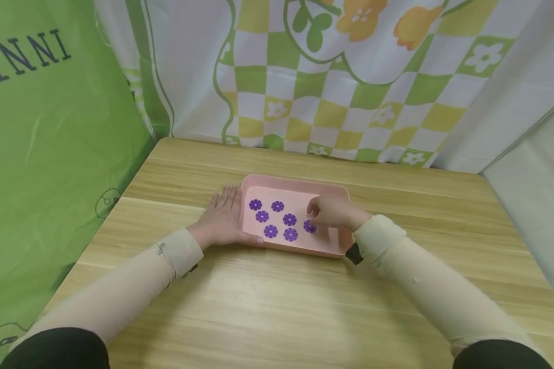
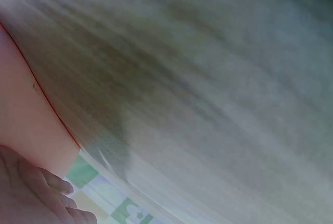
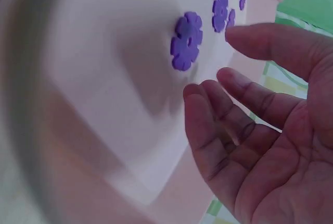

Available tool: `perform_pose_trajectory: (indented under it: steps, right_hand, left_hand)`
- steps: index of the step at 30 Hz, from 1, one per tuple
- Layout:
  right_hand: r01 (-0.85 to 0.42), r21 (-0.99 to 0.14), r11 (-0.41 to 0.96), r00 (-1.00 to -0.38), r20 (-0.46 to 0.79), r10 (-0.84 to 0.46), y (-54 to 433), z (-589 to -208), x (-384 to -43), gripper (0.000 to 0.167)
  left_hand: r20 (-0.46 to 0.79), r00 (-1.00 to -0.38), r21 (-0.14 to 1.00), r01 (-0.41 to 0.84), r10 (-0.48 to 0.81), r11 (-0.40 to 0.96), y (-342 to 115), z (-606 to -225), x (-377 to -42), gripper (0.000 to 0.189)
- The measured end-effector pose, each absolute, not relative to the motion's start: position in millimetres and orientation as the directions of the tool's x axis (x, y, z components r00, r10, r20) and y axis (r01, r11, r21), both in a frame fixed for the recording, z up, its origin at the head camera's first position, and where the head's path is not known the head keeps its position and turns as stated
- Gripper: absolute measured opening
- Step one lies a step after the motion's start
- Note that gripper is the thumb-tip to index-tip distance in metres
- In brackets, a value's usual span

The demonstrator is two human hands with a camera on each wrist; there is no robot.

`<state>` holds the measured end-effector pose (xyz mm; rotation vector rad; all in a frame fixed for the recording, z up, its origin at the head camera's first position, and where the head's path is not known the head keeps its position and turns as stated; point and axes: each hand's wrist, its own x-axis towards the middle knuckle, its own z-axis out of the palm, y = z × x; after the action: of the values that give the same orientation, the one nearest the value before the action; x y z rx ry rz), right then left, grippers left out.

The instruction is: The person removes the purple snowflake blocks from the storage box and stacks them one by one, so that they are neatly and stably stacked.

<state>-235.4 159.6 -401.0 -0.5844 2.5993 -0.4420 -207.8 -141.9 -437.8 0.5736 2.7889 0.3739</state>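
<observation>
A shallow pink tray (image 1: 295, 180) lies on the table with several purple flower-shaped plastic discs spread flat on its floor. My left hand (image 1: 223, 220) rests against the tray's left side, fingers straight and thumb along the front rim. Over the tray's right half hovers my right hand (image 1: 333, 211), its fingers loosely bent. The right wrist view shows a gap between thumb and fingers, with nothing held there. Closest to that hand is the rightmost purple disc (image 3: 182, 54), lying apart from the fingertips. In the left wrist view only part of the left hand (image 2: 36, 195) shows.
The wood-grain table (image 1: 240, 302) extends around the tray on all sides. Behind it hangs a checked, flowered curtain (image 1: 341, 113), and a green cloth (image 1: 51, 154) hangs along the left. A white cloth wall (image 1: 535, 169) borders the right side.
</observation>
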Motion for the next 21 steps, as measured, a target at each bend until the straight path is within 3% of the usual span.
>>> perform_pose_trajectory:
  steps: [4, 14, 21]
  right_hand:
    - [-0.279, -0.397, 0.875, -0.81, -0.392, -0.436, 155.5, -403.1, -231.7, 0.028]
    - [-0.315, -0.378, 0.871, -0.813, -0.366, -0.452, 155.2, -408.5, -230.8, 0.016]
    - [-0.32, -0.375, 0.87, -0.81, -0.369, -0.457, 155.0, -411.3, -231.1, 0.019]
  left_hand:
    - [-0.204, -0.886, 0.306, 0.347, 0.417, 0.887, -141.7, -436.0, -207.5, 0.151]
    - [-0.204, -0.886, 0.314, 0.345, 0.417, 0.885, -141.0, -433.4, -207.7, 0.152]
    - [-0.213, -0.885, 0.325, 0.335, 0.413, 0.885, -142.2, -437.2, -207.9, 0.153]
